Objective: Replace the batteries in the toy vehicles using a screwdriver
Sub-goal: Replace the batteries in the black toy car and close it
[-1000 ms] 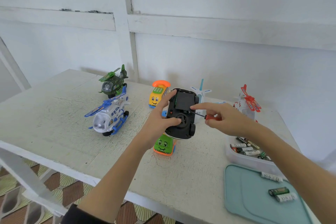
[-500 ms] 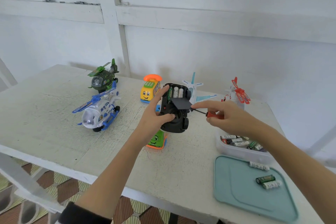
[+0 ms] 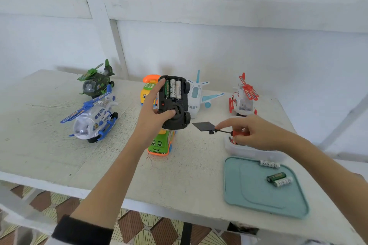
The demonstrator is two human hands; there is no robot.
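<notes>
Your left hand [image 3: 153,113] holds the smooth black plastic car [image 3: 174,103], three round batteries [image 3: 172,90] showing. Your right hand [image 3: 253,132] grips the screwdriver [image 3: 229,131], its tip hidden beneath the flat square cover [image 3: 203,126].

White table [image 3: 49,155]: two helicopters [image 3: 93,113] left of the hands, green bus [image 3: 160,144] between them, teal lid [image 3: 258,195] with batteries [image 3: 278,179] under right hand [image 3: 256,135].

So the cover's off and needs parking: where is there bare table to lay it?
Bare table lies between the green bus and the teal tray, and along the front edge below the blue helicopter. The back row, around the white plane, is crowded.
</notes>
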